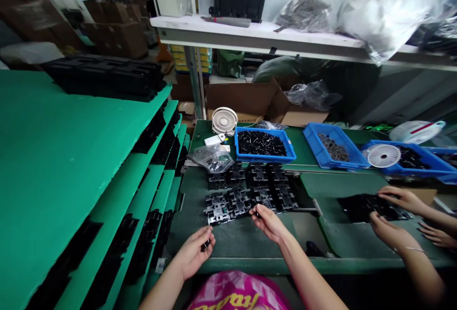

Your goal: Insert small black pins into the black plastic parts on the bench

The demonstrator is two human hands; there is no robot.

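Several black moulded plastic parts (pixel 238 201) lie in two rows on the green work surface (pixel 228 244). My left hand (pixel 196 251) is just below their left end, its fingers curled around a small black piece (pixel 205 245). At the front edge of the nearer row, my right hand (pixel 267 222) pinches a tiny dark piece (pixel 257 213) between thumb and fingertips. Behind the rows stands a blue tray (pixel 264 159) heaped with small black pieces.
Green sheets (pixel 89 124) holding black parts are stacked at the left. A white fan (pixel 224 120) and plastic bag (pixel 214 158) sit behind the rows. Another blue tray (pixel 321 155) holds metal pieces. Other people's hands (pixel 392 234) work at the right. A shelf (pixel 285 38) spans above.
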